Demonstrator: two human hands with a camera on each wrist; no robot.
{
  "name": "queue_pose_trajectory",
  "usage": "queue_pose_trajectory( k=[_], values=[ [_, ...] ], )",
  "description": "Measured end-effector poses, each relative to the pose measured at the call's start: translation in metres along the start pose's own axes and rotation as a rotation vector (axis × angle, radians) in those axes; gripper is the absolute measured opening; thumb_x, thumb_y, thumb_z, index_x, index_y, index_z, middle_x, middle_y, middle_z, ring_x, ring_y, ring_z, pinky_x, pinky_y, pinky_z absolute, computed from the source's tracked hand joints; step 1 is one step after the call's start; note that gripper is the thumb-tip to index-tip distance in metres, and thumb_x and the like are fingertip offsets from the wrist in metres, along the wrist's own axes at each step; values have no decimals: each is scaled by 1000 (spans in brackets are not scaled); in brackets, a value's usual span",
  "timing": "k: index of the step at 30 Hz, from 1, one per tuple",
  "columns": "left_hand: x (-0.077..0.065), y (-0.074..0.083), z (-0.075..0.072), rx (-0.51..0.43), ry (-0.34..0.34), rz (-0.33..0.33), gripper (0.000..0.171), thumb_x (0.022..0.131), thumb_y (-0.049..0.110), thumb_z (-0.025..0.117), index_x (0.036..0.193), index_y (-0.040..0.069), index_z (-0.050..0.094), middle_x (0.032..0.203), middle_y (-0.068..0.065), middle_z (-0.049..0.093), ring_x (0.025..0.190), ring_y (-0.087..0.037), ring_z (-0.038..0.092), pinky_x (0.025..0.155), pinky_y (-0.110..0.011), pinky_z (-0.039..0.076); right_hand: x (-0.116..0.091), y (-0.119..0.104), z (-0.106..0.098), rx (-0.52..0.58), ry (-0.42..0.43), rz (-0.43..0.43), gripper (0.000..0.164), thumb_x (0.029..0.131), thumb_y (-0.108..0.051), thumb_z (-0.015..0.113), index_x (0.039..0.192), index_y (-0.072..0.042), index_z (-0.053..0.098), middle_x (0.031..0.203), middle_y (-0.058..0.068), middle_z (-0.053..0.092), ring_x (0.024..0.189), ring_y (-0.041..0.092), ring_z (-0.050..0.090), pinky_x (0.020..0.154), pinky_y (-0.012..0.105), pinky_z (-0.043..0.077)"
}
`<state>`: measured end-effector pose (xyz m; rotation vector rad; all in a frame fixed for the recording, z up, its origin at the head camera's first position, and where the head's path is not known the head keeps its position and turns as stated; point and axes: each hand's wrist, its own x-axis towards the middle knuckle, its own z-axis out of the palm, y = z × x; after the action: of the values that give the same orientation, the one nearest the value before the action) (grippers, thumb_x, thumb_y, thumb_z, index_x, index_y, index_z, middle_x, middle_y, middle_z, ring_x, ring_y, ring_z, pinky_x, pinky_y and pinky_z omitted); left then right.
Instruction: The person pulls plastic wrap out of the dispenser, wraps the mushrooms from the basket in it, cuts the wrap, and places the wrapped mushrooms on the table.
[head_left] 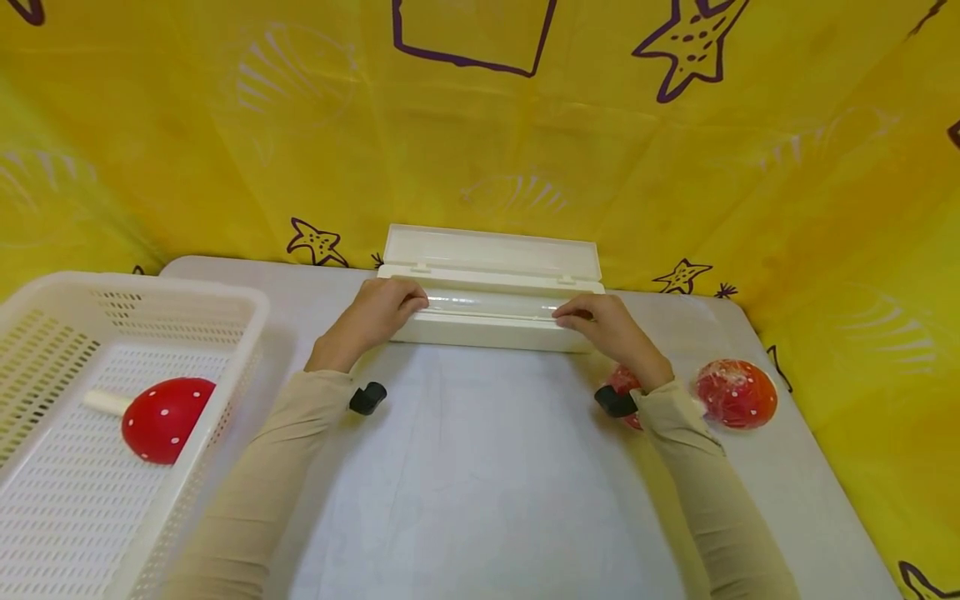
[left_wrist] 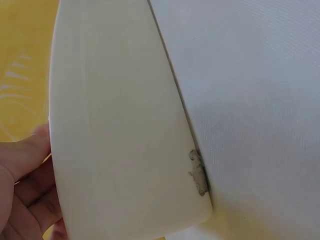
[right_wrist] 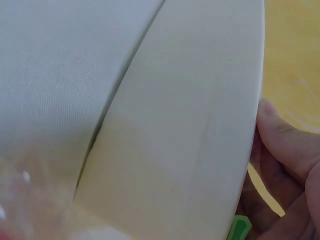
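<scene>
A long white plastic wrap dispenser point(head_left: 491, 333) lies at the back of the table with its lid point(head_left: 491, 252) raised. Inside it is a shiny roll of clear plastic wrap point(head_left: 487, 302). My left hand point(head_left: 380, 310) pinches at the wrap near the roll's left end, thumb against fingers. At the right end my right hand point(head_left: 606, 323) pinches likewise. The film between the fingertips is too clear to make out. Both wrist views show the box's front wall, with the left thumb point(left_wrist: 30, 152) and right thumb point(right_wrist: 282, 132) at its upper edge.
On the left stands a white perforated basket point(head_left: 258, 312) holding a red, white-dotted mushroom point(head_left: 167, 421) with a pale stem. Right of my right forearm sits a film-wrapped red mushroom point(head_left: 737, 394); another red wrapped thing point(head_left: 622, 381) is partly hidden behind that wrist. A yellow curtain point(head_left: 480, 150) hangs behind.
</scene>
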<state>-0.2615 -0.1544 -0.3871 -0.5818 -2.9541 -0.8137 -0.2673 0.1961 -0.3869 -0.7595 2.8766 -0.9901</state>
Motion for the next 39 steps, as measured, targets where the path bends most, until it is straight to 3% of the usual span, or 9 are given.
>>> queue_pose_trajectory(
  k=[4, 10, 14, 29, 39],
  values=[
    [-1, 0, 1, -23, 19, -6, 20, 100, 17, 59, 107, 2, 71, 99, -12, 72, 88, -27, 59, 98, -50, 39, 2, -1, 2, -7, 31, -7, 15, 92, -6, 68, 102, 1, 75, 101, 18, 74, 89, 27, 66, 82, 38, 54],
    [-1, 0, 1, -56, 66, 32, 18, 99, 13, 59, 104, -1, 70, 93, -14, 70, 81, -25, 56, 79, -39, 46, 3, -3, 4, -15, 62, 14, 16, 95, -10, 64, 103, 2, 73, 100, 17, 73, 86, 25, 63, 78, 35, 51],
    [-2, 3, -1, -84, 77, 39, 18, 99, 12, 59, 103, -3, 69, 91, -15, 68, 78, -25, 54, 74, -36, 46, 3, -3, 5, -11, 96, 10, 16, 96, -10, 63, 103, 2, 72, 100, 18, 72, 84, 25, 62, 77, 33, 50],
    [-2, 4, -7, -139, 138, 92, 18, 101, 10, 54, 103, -5, 65, 98, -19, 66, 92, -31, 54, 87, -44, 46, 1, -14, 0, -38, 211, -36, 14, 96, -5, 62, 101, 7, 68, 99, 23, 70, 89, 34, 64, 83, 47, 53],
    [-3, 13, -12, -163, 196, 129, 19, 103, 9, 51, 105, -6, 62, 100, -20, 61, 94, -32, 51, 89, -44, 44, -2, -23, -9, -41, 275, -68, 12, 94, -2, 62, 102, 5, 68, 100, 21, 70, 89, 31, 64, 80, 41, 52]
  ],
)
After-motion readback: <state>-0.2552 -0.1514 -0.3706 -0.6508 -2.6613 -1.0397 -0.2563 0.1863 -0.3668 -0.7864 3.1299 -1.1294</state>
